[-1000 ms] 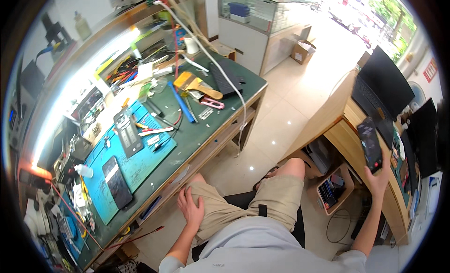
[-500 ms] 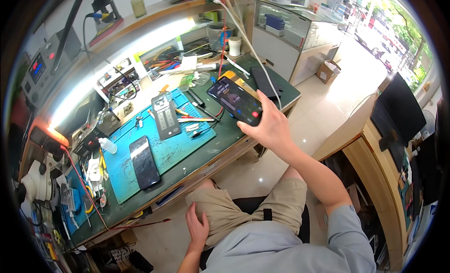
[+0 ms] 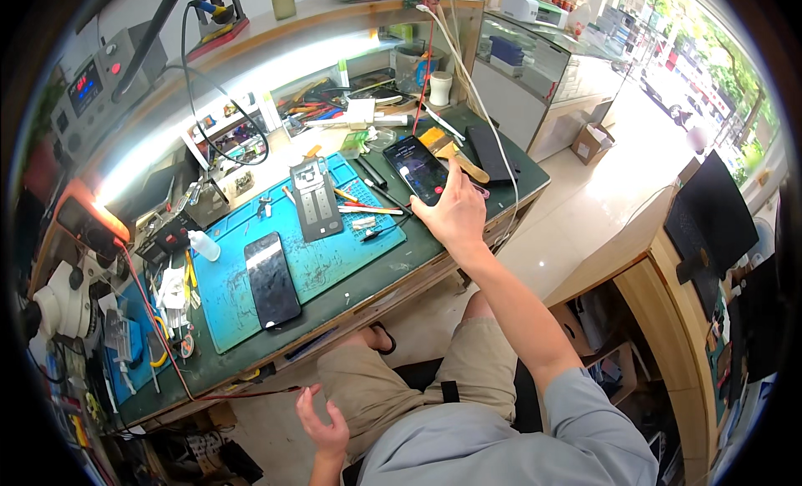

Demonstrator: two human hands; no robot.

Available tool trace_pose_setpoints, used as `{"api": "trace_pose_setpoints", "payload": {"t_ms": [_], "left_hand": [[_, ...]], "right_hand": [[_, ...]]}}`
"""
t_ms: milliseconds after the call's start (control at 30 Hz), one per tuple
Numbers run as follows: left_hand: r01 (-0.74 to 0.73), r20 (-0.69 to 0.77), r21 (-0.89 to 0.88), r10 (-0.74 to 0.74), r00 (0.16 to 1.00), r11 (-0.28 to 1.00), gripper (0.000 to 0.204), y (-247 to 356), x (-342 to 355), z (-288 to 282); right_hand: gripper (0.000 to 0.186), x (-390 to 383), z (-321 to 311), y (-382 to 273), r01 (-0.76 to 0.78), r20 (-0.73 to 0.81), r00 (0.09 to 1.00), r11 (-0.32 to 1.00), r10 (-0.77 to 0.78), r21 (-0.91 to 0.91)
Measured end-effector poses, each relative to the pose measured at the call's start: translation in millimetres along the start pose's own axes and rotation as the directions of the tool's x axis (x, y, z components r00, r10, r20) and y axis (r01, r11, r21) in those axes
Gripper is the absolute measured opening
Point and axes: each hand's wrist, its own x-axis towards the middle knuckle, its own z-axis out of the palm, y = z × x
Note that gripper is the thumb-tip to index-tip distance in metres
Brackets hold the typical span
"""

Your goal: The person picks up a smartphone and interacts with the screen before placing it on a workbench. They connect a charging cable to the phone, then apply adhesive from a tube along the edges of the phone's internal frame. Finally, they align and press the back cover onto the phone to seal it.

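Observation:
My right hand grips a black smartphone with a lit screen at the far part of the green bench, beside a wide yellow-and-wood brush and a black oblong item. Low over my lap, my left hand is empty, its fingers loosely bent and apart. On the blue mat lie another dark phone and a grey phone frame, with pens, small tools and a white dropper bottle around them.
A microscope, orange meter and power supply crowd the left. Cables hang over the bench. At right stands a wooden desk with a laptop. A glass counter and cardboard box are beyond, near the open doorway.
My right hand has carried the phone from beside the right desk leftward to the bench, now farther forward over it. My left hand has come off my thigh, and its fingers have lifted.

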Motion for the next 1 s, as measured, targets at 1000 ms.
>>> {"api": "trace_pose_setpoints", "payload": {"t_ms": [1000], "left_hand": [[0.767,0.6,-0.61,-0.516,0.611,0.199,0.058,1,259,-78]], "right_hand": [[0.08,-53,8,-164,-0.809,0.909,0.268,0.437,-0.32,0.392]]}}
